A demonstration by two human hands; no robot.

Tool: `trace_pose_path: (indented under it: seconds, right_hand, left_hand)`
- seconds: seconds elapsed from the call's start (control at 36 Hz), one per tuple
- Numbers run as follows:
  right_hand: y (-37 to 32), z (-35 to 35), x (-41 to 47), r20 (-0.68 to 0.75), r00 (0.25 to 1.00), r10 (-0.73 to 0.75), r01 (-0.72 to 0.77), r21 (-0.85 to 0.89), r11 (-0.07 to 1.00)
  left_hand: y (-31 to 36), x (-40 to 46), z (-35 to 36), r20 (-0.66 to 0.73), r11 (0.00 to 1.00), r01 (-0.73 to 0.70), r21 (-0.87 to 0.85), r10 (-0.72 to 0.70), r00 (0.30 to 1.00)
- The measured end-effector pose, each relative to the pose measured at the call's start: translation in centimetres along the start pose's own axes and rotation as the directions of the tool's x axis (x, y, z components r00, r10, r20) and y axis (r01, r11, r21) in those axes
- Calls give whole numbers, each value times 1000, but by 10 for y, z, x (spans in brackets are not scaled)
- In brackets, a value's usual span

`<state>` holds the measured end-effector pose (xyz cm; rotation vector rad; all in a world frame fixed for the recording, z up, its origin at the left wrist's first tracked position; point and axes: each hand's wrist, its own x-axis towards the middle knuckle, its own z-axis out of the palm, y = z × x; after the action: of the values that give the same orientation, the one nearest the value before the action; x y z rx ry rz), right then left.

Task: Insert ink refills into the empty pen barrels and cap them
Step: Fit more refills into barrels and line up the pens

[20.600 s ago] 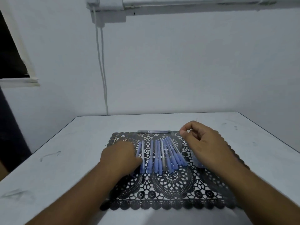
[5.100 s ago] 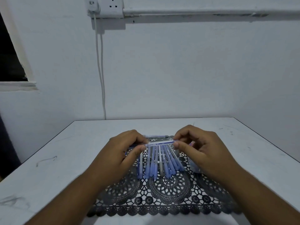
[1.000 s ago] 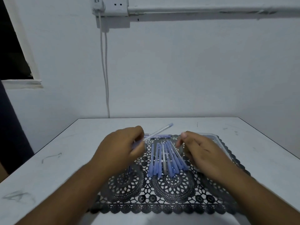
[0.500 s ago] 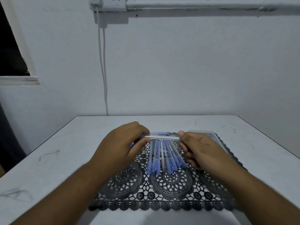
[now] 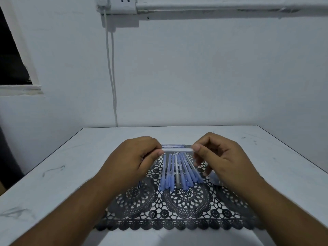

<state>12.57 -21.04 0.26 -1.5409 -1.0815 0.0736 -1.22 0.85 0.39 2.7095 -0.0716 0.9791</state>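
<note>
Left hand (image 5: 132, 159) and right hand (image 5: 219, 156) each pinch one end of a horizontal pen barrel (image 5: 177, 150) above the blue pens (image 5: 179, 172).

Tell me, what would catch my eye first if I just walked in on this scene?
Most likely the two hands, left hand and right hand, holding a clear pen barrel level between them above the middle of the table. Right under it, a fan of blue pens lies on a black lace placemat. Up on the white wall, a white cable hangs from a socket.
</note>
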Motion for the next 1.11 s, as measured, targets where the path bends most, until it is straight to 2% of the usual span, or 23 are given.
trace_pose_path:
  seconds: [0.25, 0.39, 0.47, 0.53, 0.61, 0.69, 0.81, 0.94, 1.06, 1.11]
  right_hand:
    - [2, 1, 3, -42, 999, -25, 28, 87, 996]
    - [4, -8, 5, 60, 994, -96, 101, -91, 991]
    - [4, -20, 9, 54, 992, -110, 116, -119, 986]
    - [5, -30, 12, 24, 994, -105, 107, -118, 987]
    - [4, -41, 16, -57, 996, -68, 67, -14, 998]
    - [10, -53, 22, -210, 978, -4, 21, 75, 997]
    - [24, -64, 26, -364, 929, 64, -28, 102, 994]
    - [22, -59, 26, -424, 904, 54, -23, 80, 997]
    - [17, -43, 22, -377, 925, 44, -25, 56, 998]
    - [16, -34, 20, -344, 938, 38, -22, 51, 998]
  left_hand:
    - [-1, 0, -1, 12, 1000, 18, -22, -17, 1000]
    - [-4, -1, -2, 79, 991, 79, -110, -70, 994]
    - [-11, -1, -7, 97, 974, 138, -180, -122, 988]
    - [-15, -1, -11, 99, 957, 181, -227, -163, 982]
    - [-19, -2, -16, 80, 938, 227, -260, -213, 974]
    - [-23, -3, -19, 41, 966, 211, -148, -207, 978]
    - [-29, -3, -17, 29, 983, 184, -1, -184, 982]
    - [-20, -3, -8, 174, 991, 131, 24, -134, 976]
    - [11, -6, 10, 377, 993, 11, 115, -54, 925]
    - [21, -9, 18, 433, 986, -61, 155, -12, 901]
